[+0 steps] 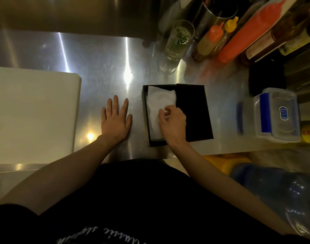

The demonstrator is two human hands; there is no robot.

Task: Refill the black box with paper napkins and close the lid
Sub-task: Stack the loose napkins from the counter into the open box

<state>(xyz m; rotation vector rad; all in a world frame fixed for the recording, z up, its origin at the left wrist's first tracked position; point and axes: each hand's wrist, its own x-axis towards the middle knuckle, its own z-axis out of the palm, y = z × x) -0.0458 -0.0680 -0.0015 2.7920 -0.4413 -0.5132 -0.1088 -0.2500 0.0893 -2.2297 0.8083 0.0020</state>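
Right hand [171, 120] pinching paper napkins [159, 106] inside black box [147, 131] on counter; lid [193, 110] seemingly overlapping right half (blurry). Left hand [115, 118] lying flat, empty. Should be pressing stack level before closing.

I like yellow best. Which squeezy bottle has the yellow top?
The slimmer squeeze bottle standing between the two orange ones: only its cap is yellow; its neighbours are orange.
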